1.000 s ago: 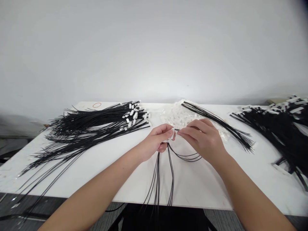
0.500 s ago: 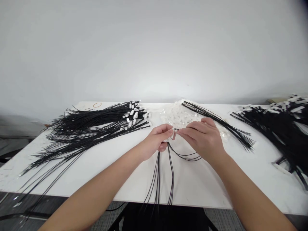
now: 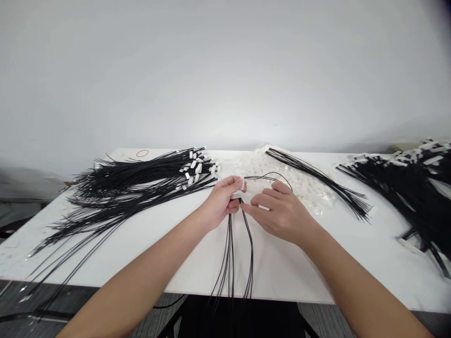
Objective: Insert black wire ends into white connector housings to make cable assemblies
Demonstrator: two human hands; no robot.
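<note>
Near the table's middle my left hand is closed on small white connectors. Thin black wires hang from them over the front edge, and a few more loop out to the right above my right hand. My right hand is just right of the connectors, its index finger stretched toward the wires under them and the other fingers curled. Whether its fingertips pinch a wire is too small to tell.
On the left of the white table lies a big pile of black wires with white connectors. Behind my hands is a clear bag of white parts, with a wire bundle across it. More wires are heaped at the right.
Both hands have shifted a little left. My right hand has come away from the wire at the upper connector and moved lower. The wires now loop above it.
</note>
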